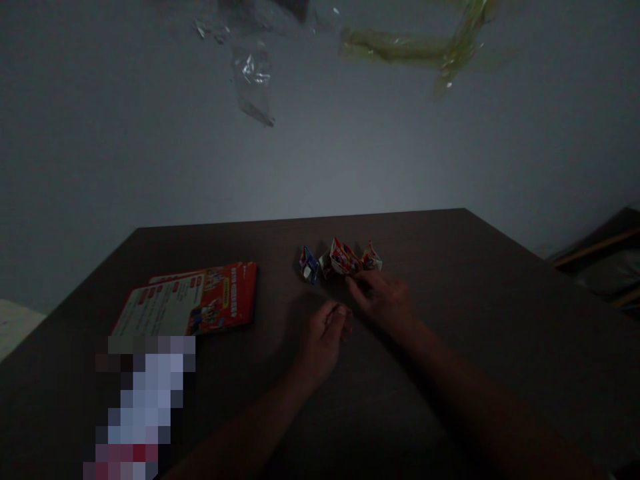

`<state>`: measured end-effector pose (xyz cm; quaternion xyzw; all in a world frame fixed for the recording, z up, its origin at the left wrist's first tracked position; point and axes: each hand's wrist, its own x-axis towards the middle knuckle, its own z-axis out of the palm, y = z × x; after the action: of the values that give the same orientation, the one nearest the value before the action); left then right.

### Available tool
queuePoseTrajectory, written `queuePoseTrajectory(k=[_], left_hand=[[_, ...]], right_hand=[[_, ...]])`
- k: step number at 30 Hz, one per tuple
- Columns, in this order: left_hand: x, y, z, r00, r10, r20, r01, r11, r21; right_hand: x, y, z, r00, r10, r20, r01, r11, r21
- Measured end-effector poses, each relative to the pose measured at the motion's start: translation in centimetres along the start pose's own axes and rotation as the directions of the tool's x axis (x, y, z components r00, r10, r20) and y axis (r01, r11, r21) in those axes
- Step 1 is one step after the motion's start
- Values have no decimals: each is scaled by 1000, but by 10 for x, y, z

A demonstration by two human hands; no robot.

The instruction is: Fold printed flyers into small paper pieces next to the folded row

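Note:
Several small folded paper pieces stand in a cluster on the dark table [430,400]. A blue one [309,265] is at the left, a red and white one [343,257] in the middle, and another red and white one [371,257] at the right. My right hand [384,298] is at the near right edge of the cluster, fingers bent, its fingertips by the middle piece; whether it grips anything is hidden. Lower and to the left, my left hand [327,331] is curled closed, thumb against the fingers, and what it may hold is too dark to make out.
Red and white printed sheets or booklets [223,300] lie stacked at the left. A pixelated area covers the lower left. Behind the table rises a pale wall [320,160] with clear plastic and yellow tape on it.

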<state>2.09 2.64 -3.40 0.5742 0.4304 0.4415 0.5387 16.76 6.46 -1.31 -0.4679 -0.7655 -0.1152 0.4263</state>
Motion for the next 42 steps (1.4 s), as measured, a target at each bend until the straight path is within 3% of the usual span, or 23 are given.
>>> queuePoseTrajectory(k=[4,9,11,14,17,21,24,27,29,33,36,42], left_hand=[[-6,2,-2,992,92,83,-113,949,294],[-19,13,-8,934,200,295,-345,713,611],[-25,18,-11,913,181,365,-400,567,720],[-31,25,-18,902,37,430,-418,324,849],[-32,31,-28,903,-84,420,-402,175,899],[-28,49,-47,919,-194,344,-326,118,938],[-22,67,-71,946,-270,179,-171,51,984],[-19,81,-106,983,-182,14,-15,1,1000],[-17,84,-131,988,-151,-29,27,-16,1000],[-12,77,-167,968,-233,-98,100,-5,995],[-8,69,-177,956,-260,-137,141,-1,990],[-4,72,-181,954,-284,-91,101,19,995]], right_hand=[[-2,-12,-4,998,-61,3,61,996,61],[-4,-26,1,995,-94,32,86,975,206],[-2,-31,5,991,-109,84,84,961,263],[3,-41,11,969,-173,175,107,936,335],[9,-52,17,943,-219,249,104,908,406],[11,-60,23,940,-189,284,37,884,467],[5,-59,22,924,-182,336,1,881,474],[-3,-55,18,906,-160,392,-35,894,447],[-7,-53,13,900,-149,409,-51,897,438],[-14,-51,4,874,-168,455,-63,891,450],[-21,-50,-2,852,-161,498,-90,892,443],[-27,-48,-6,866,-120,485,-143,870,472]])
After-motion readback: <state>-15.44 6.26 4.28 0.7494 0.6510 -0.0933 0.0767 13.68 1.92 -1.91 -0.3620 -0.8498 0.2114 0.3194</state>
